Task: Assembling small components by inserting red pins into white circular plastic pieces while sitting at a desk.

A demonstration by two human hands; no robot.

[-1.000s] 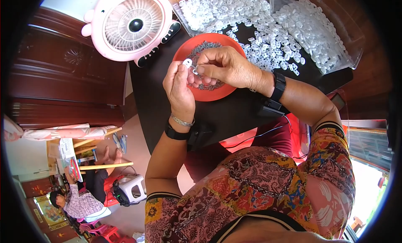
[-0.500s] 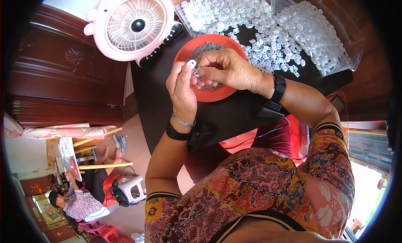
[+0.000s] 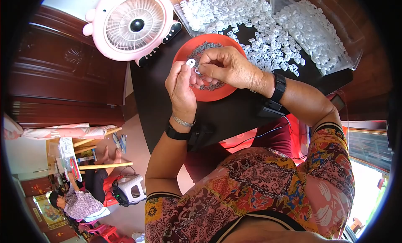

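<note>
Over a red bowl (image 3: 190, 44) of small grey screw-like pieces (image 3: 208, 46), both my hands meet. My left hand (image 3: 182, 86) is closed, pinching a small white plastic oval piece with holes (image 3: 191, 62) between thumb and fingers. Close beside it my right hand (image 3: 228, 69) is closed in a pinch at the white piece's lower end. Whatever sits between the right fingertips is too small and too covered to name. The bowl stands on a dark table (image 3: 238, 111).
Loose white plastic pieces (image 3: 276, 50) lie right of the bowl, before two clear trays (image 3: 356, 63) heaped with more. A pink fan (image 3: 137, 25) stands at the far left. A cable (image 3: 251, 138) hangs by the near table edge. Another person (image 3: 83, 205) sits at lower left.
Hardly anything differs. Both hands keep their pinch over the bowl, and the white piece has shifted very slightly.
</note>
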